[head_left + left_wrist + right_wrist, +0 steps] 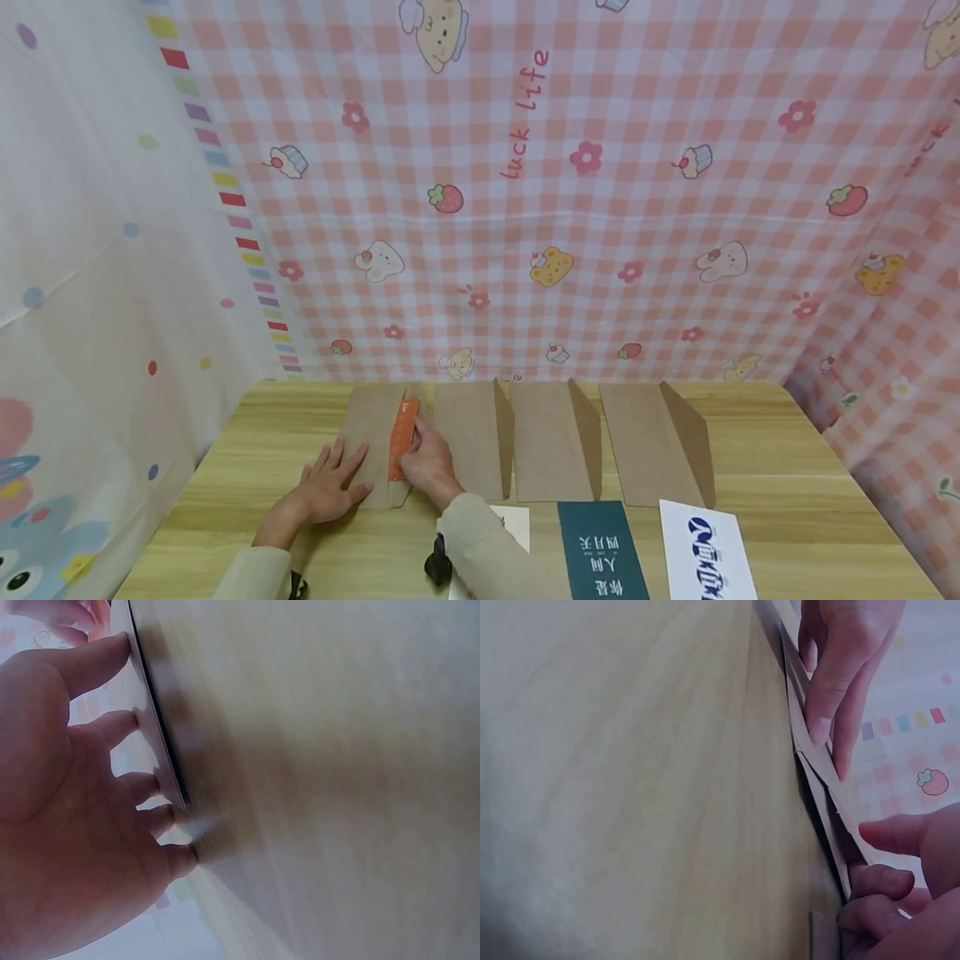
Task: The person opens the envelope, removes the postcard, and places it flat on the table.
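My left hand (327, 490) rests with spread fingers on the leftmost kraft paper envelope (369, 433). In the left wrist view, its fingertips touch the envelope and the wooden surface beside it. At the envelope's right side, where the flap lies, my right hand (433, 462) pinches an orange card (403, 435). That card lies lengthwise along the envelope's opening; how far it sits inside cannot be told. The right wrist view shows my right thumb above the envelope edge and the other fingers curled below, with my left hand (847, 675) farther along the same envelope.
Three more kraft envelopes (467, 442) stand in a row to the right, flaps opened rightward. Nearer me lie a cream card (516, 525), partly under my right sleeve, a dark green card (603, 546) and a white card (708, 550). A checked cloth (540, 208) hangs behind the table (787, 500).
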Motion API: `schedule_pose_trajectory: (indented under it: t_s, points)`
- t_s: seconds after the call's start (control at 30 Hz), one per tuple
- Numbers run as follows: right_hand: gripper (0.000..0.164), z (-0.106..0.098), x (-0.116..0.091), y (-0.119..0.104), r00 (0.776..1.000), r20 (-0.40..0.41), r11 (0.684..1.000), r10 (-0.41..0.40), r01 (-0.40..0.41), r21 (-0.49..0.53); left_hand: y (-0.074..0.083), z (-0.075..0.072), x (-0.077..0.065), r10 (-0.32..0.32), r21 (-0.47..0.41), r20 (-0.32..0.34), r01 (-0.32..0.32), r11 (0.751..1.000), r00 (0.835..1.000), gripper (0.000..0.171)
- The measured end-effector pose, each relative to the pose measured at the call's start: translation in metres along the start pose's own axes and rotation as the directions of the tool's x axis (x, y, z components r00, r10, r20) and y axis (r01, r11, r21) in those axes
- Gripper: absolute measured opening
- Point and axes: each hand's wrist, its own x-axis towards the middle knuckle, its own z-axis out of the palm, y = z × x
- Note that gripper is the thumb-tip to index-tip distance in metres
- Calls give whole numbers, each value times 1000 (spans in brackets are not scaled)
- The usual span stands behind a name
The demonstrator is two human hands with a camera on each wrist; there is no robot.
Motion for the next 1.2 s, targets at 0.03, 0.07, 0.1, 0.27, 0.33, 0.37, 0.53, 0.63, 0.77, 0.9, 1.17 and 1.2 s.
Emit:
schedule_pose_trajectory:
  t_s: [0.03,0.07,0.1,0.27,0.33,0.37,0.53,0.63,0.77,0.9,1.17,1.2]
  points:
    - [73,0,0,0,1000,-6,1000,4,-4,-4,0,0,0,1,-1,0,-1,1000,1000,69]
    - [73,1,1,0,1000,-13,1000,5,-5,-8,0,0,0,1,-3,0,-1,1000,1000,69]
    - [72,1,1,1,1000,-20,1000,8,-8,-12,1,-1,0,2,-4,0,-2,1000,1000,69]
    - [69,2,3,0,999,-41,999,3,-5,-42,1,-1,0,7,-13,-2,-7,1000,1000,68]
    - [68,3,3,0,999,-47,999,-2,0,-48,0,-1,0,8,-16,-3,-8,1000,1000,68]
    - [67,3,2,0,999,-51,999,-8,5,-53,0,0,0,9,-15,-3,-9,1000,1000,69]
    - [65,3,1,0,998,-57,998,-9,5,-61,-1,1,1,8,-7,0,-8,1000,1000,69]
    - [63,3,1,-1,998,-56,998,-1,-2,-60,-1,2,1,7,-8,5,-7,1000,1000,70]
    - [63,3,1,0,998,-60,998,-4,0,-68,-1,1,1,4,-6,11,-4,1000,1000,70]
    - [65,3,1,0,998,-61,997,-4,0,-71,-1,1,1,-1,-2,17,1,1000,1000,70]
    - [64,4,0,0,997,-63,996,-37,31,-85,-1,0,2,-10,6,13,10,1000,1000,69]
    - [64,4,0,0,997,-64,996,-38,33,-84,-1,0,2,-11,10,13,11,1000,1000,69]
